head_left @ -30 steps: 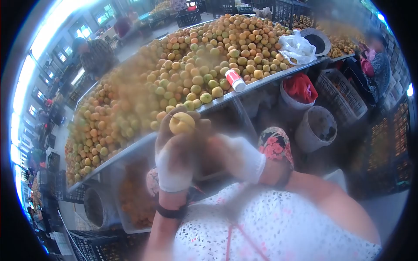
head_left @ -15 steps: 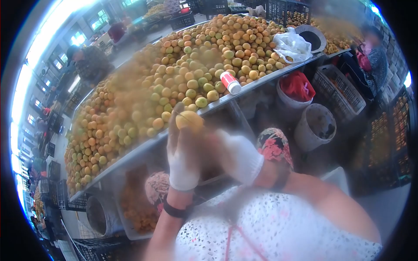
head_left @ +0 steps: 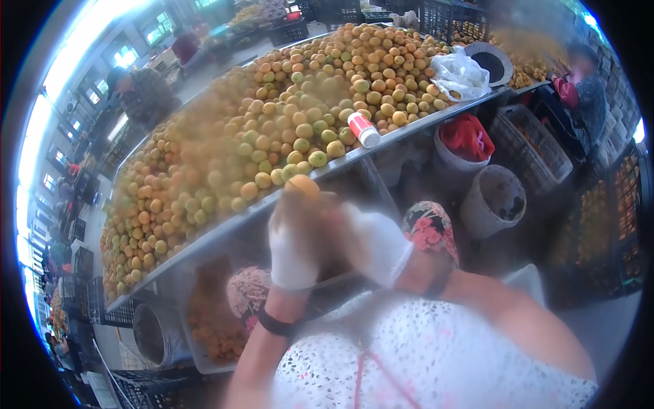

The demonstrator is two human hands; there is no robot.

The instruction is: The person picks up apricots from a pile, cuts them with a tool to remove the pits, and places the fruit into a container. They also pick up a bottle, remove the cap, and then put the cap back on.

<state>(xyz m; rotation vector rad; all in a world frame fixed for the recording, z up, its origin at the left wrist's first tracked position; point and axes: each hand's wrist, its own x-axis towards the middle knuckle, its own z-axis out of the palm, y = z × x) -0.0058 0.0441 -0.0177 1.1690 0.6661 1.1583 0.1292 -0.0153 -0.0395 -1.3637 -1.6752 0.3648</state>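
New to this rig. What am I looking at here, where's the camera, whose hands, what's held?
There is no machine: one fisheye camera sits on a person's head, looking forward and down, so the round dark border is the lens. The two white-gloved hands low in the middle are that person's own. The left hand holds one yellow-orange fruit up in its grip; the right hand is pressed close beside it, and blur hides whether it also holds something. Behind them a long metal table carries a big heap of fruit, a red-and-white can and a white plastic bag. Buckets and crates stand underneath. Other people work at the far edges.
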